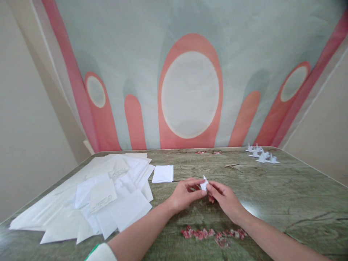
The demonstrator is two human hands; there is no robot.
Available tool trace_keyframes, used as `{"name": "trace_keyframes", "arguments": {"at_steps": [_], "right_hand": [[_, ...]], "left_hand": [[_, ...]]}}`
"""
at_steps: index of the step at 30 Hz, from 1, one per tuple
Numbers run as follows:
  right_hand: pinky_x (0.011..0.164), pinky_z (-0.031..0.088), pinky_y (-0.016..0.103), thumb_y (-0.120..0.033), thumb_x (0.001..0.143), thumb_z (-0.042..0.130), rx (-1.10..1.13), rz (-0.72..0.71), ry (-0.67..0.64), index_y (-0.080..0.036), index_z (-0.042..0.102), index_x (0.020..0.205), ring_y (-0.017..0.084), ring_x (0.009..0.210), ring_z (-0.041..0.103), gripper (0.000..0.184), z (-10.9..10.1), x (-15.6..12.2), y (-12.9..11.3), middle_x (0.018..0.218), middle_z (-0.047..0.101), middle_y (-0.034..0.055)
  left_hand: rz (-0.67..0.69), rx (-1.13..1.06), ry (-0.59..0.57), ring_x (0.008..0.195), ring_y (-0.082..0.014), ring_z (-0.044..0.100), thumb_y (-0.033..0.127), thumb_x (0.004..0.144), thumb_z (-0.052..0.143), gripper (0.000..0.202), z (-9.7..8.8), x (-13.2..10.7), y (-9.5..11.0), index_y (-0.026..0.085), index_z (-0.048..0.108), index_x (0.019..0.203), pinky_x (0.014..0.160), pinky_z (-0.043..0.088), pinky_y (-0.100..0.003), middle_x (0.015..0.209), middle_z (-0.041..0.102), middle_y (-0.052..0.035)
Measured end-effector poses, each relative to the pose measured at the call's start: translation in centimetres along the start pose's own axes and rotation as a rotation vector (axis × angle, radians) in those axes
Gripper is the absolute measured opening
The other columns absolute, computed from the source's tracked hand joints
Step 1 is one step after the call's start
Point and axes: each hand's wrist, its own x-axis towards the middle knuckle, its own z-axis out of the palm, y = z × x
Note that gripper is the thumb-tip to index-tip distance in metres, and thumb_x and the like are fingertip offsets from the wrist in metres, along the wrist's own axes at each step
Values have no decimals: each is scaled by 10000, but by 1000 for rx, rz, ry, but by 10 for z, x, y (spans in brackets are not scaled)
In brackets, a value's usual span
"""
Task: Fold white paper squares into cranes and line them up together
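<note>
While left fingers (197, 195) and right fingers (214, 191) pinch folded paper (203, 185), sheets (132, 212) left, figures (262, 157) right

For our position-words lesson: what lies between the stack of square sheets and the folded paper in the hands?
The head view shows the left hand there, plus a strip of tabletop beside the stack.

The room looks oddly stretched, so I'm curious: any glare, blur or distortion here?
Head view: a glare patch on the table beside the right wrist; head view: the backdrop flares outward towards the top, likely lens distortion; head view again: the folded paper looks slightly blurred.
</note>
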Motion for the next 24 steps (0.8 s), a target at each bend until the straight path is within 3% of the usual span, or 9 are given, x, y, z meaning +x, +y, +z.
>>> {"name": "trace_keyframes", "arguments": {"at_steps": [18, 24], "right_hand": [[547, 379, 223, -461, 832, 515, -26, 0, 8, -158, 610, 1018, 114, 567, 462, 369, 0, 0, 0, 616, 524, -25], [559, 400, 233, -484, 821, 515, -29, -4, -21, -163, 605, 1012, 114, 579, 471, 384, 0, 0, -4, 715, 567, 0]], "left_hand": [[-92, -207, -18, 889, -187, 544, 380, 688, 721, 455, -1, -1, 3, 161, 648, 1080, 805, 418, -282, 986, 579, -76], [-70, -109, 4, 852, -180, 556, 419, 798, 596, 391, 0, -2, 8, 163, 643, 1089, 771, 431, -276, 982, 615, -78]]}}
